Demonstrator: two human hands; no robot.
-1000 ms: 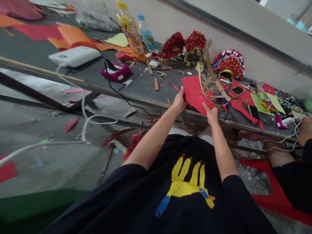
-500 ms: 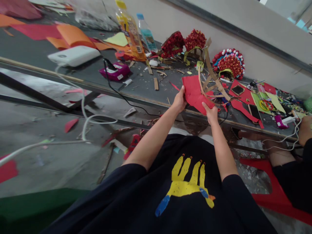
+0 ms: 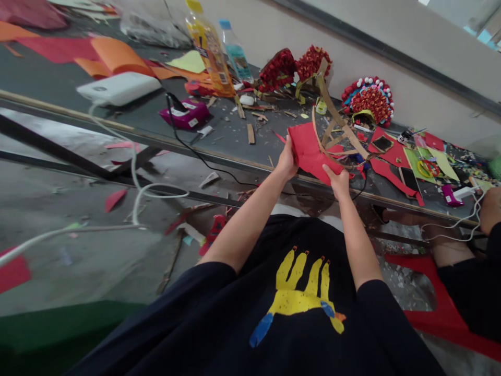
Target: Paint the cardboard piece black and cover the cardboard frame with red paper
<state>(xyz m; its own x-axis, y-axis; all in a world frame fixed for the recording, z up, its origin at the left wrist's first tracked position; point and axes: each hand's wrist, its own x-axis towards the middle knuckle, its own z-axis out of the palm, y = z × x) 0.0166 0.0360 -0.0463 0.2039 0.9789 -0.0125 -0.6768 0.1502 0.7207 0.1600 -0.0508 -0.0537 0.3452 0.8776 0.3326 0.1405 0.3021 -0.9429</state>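
Observation:
A creased sheet of red paper [image 3: 307, 149], joined to or lying against a frame of brown cardboard strips [image 3: 336, 112], is held over the table's front edge. My left hand [image 3: 287, 161] grips the sheet's left side, thumb on top. My right hand [image 3: 338, 181] pinches its lower right corner, thumb on top as well. The fingers under the sheet are hidden. The strips stick up and away behind the paper; whether they are fastened to it I cannot tell.
The grey table [image 3: 230, 141] carries cardboard scraps, a yellow-capped bottle [image 3: 209, 49], a blue-capped bottle [image 3: 237, 52], a white power bank [image 3: 119, 89], a purple power strip [image 3: 189, 114] and a red beaded headdress [image 3: 368, 102]. At right sits another person [image 3: 491, 209]. Cables hang off the edge.
The red sheet and the cardboard strips have tilted and shifted slightly left. Both hands keep their hold on the paper.

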